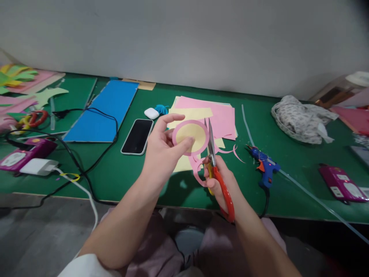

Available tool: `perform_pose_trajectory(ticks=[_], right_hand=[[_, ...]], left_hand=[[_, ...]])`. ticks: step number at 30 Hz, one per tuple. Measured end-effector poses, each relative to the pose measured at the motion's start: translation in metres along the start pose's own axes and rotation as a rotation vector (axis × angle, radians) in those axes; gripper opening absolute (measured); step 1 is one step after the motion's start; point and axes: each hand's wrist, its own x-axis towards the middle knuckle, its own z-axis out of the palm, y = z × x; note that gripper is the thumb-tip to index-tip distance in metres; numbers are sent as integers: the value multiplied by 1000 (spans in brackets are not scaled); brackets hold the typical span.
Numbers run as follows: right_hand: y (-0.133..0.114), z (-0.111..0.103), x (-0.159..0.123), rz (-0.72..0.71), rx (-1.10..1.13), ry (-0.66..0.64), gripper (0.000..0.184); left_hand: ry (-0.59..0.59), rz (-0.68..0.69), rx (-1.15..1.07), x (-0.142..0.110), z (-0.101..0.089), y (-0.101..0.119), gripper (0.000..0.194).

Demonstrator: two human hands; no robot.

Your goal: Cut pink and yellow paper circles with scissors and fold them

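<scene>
Between the thumb and fingers of my left hand (165, 144) is a round paper disc (184, 134), yellow in the middle with a pink rim. My right hand (220, 175) grips scissors (223, 192) with one red and one yellow handle. Their blades point away from me, slightly apart, close by the disc's right edge. A curled pink paper strip (196, 175) hangs below the disc near my right fingers. Behind the hands lies a stack of pink and yellow paper sheets (221, 115), with thin pink trimmings (238, 154) on its near right side.
A phone (137, 136), a white case (151, 113) and a blue board (103, 111) lie to the left. Cables cross a purple power strip (27, 154). On the right are a blue glue gun (265, 165), a glue stick (323, 206), bundled cloth (296, 119) and another purple power strip (343, 184).
</scene>
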Motion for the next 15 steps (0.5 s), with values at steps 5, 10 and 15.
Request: perform_pose_trajectory(ticks=[5, 10, 15], right_hand=[[-8, -2, -1, 34, 14, -20, 77], [-16, 0, -3, 74, 60, 20, 78], [-18, 1, -3, 94, 83, 20, 78]], left_hand=[[-19, -13, -13, 2, -3, 0, 42], [-33, 3, 1, 2, -5, 0, 43], [-46, -5, -10, 2, -6, 1, 43]])
